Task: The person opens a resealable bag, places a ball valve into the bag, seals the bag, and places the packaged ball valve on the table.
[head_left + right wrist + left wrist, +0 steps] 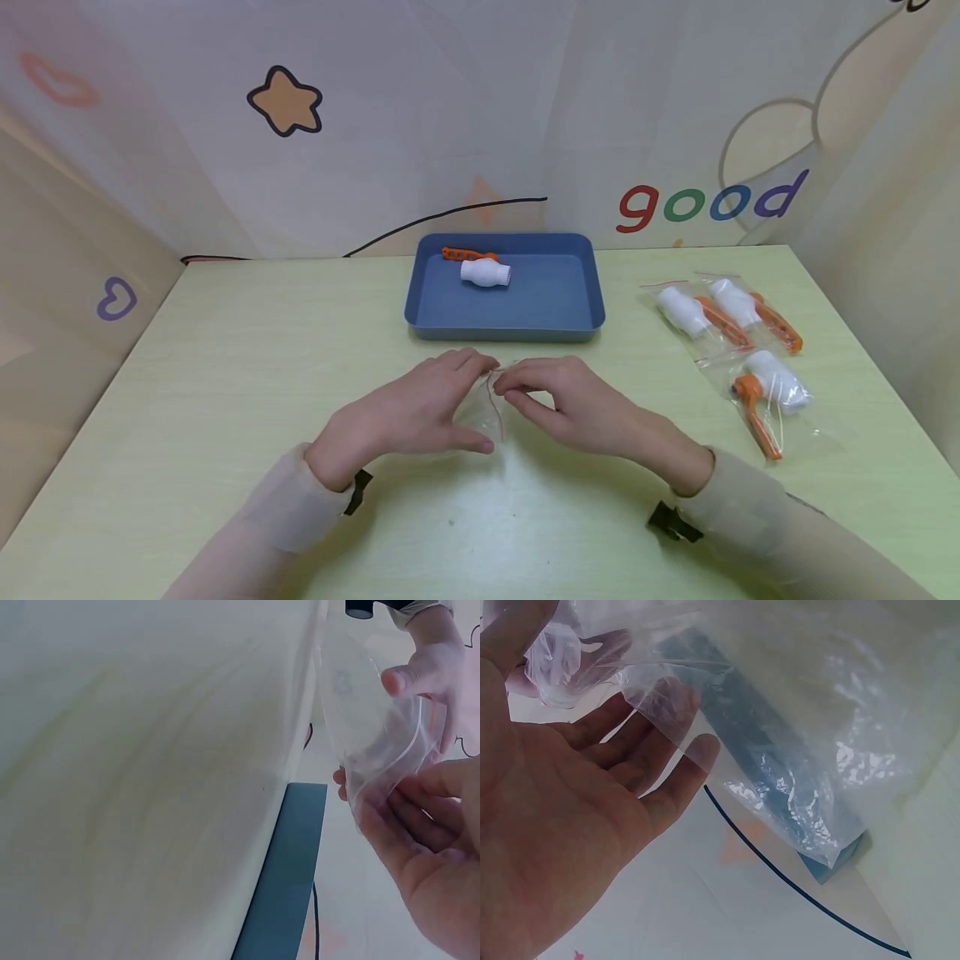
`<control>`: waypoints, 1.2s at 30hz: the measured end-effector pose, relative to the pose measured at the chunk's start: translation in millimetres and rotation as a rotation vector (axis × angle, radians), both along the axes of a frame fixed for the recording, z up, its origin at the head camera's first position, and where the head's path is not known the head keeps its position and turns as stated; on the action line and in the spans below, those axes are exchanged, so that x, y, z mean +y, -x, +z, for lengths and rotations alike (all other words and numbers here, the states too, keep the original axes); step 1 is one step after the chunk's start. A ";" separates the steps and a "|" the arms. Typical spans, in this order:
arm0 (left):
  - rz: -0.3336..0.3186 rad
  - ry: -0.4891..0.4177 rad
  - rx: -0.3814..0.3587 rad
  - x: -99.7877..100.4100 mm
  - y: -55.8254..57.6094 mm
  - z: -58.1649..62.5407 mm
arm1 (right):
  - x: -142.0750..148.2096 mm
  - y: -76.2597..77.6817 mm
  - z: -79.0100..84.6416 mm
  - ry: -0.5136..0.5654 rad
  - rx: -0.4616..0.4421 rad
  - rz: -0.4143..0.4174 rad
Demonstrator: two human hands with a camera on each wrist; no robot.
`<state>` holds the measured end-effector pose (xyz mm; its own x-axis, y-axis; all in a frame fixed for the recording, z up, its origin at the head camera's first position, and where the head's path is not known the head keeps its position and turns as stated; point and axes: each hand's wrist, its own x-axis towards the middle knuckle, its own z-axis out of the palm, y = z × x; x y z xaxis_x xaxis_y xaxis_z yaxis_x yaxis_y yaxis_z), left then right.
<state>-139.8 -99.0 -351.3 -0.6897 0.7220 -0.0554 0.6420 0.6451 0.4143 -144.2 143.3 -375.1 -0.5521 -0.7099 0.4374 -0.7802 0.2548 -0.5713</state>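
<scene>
Between both hands a clear zip bag [489,412] with a thin red line along its mouth stands above the table. At the bag's edge, my right hand [581,408] pinches the film between thumb and fingers. My left hand [408,404] is on the other side, its fairly straight fingers touching the film and its thumb held apart, as the right wrist view also shows. In the left wrist view the bag [780,772] spreads loose and see-through past the fingertips. No object can be made out inside it.
Behind the hands lies a blue tray [547,292] with a white ribbed bulb-shaped piece [486,272] and an orange handle-like piece [459,253]. On the right, several filled zip bags [780,383] each hold a white and an orange piece. A printed curtain [465,108] hangs behind the table.
</scene>
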 end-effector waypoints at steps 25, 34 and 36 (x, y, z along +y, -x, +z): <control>-0.006 -0.059 0.028 6.8 -1.0 0.9 | -4.4 -5.8 5.5 -0.045 -0.276 -0.092; 0.039 -0.050 -0.023 3.0 -2.1 -1.6 | -1.4 -7.0 5.1 -0.036 -0.258 -0.099; 0.052 -0.047 -0.039 1.8 -2.3 -1.7 | -0.6 -7.2 5.0 -0.040 -0.263 -0.107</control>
<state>-137.5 -97.2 -353.0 -0.7246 0.6874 -0.0498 0.5907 0.6566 0.4689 -137.0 142.7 -370.0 -0.7159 -0.6549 0.2420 -0.5735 0.3540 -0.7387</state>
